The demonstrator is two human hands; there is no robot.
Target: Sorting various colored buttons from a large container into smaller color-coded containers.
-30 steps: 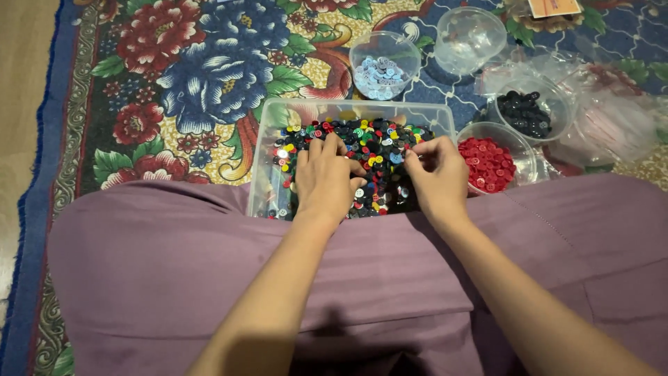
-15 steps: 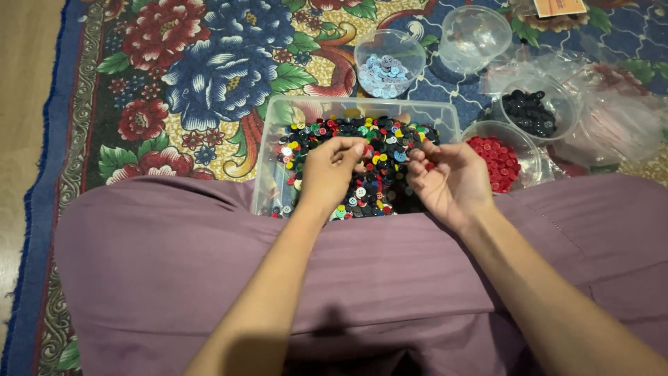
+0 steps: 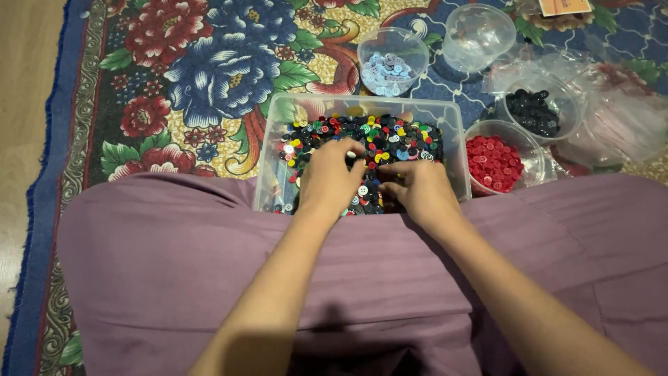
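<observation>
Countless mixed-colour buttons (image 3: pixel 390 136) (mostly black) in clear tub (image 3: pixel 456 132), left hand (image 3: pixel 330 177) and right hand (image 3: pixel 421 188) resting fingers-down, grasp unclear.

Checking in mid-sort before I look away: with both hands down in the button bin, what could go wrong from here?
1. The left hand and right hand press in the mixed buttons; some may flick over the bin wall onto the patterned rug, where they would be hard to spot.
2. The red button cup sits close beside the right wrist; a nudge might tip it.
</observation>
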